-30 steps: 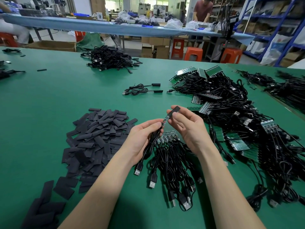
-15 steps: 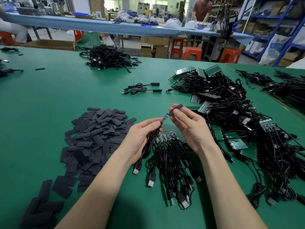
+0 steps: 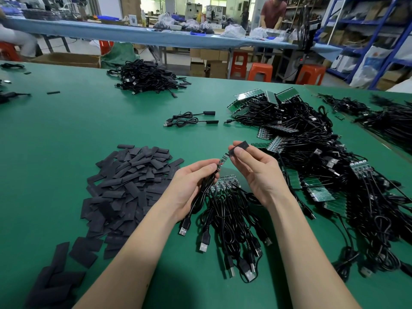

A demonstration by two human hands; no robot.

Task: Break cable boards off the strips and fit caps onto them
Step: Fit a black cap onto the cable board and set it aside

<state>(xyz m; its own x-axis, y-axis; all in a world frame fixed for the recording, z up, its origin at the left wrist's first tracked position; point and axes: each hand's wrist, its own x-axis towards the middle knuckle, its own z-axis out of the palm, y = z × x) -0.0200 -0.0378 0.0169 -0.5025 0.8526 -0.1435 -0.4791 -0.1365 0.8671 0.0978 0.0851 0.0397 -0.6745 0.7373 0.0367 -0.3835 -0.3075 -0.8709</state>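
One board in play: a narrow cable board (image 3: 223, 161) held up over the green table (image 3: 66, 152), tilted so its free end points up and to the right, roughly centre of the view.
Cap: a flat black cap (image 3: 238, 148) right at that free end, touching it. Can't tell how far the board actually sits inside.
Left hand: left hand (image 3: 191, 181) has its fingers curled round the board's lower end and the black cable (image 3: 200, 197) coming off it. Cable hangs through the palm with its USB plug (image 3: 184, 229) dangling just below the wrist.
Right hand: right hand (image 3: 256, 172) pinches the cap between thumb and fingertips, other fingers loosely curled behind.
Under the hands: a bundle of cables (image 3: 229, 219) with small boards at the top end, USB plugs fanned out toward the camera, lying on the table.
Left side: a big loose pile of black caps (image 3: 127, 186), with a few strays nearer the bottom-left corner.
Right side: a huge tangle of cables and green board strips (image 3: 312, 163), running from mid-table to the right edge.
Further back: two coiled cables with caps on (image 3: 191, 119) lying side by side, and behind them another heap of black cables (image 3: 149, 78).
Background: a long blue bench (image 3: 156, 36), orange stools (image 3: 260, 71), blue shelving (image 3: 367, 30), and a person standing (image 3: 273, 12) at the far bench.
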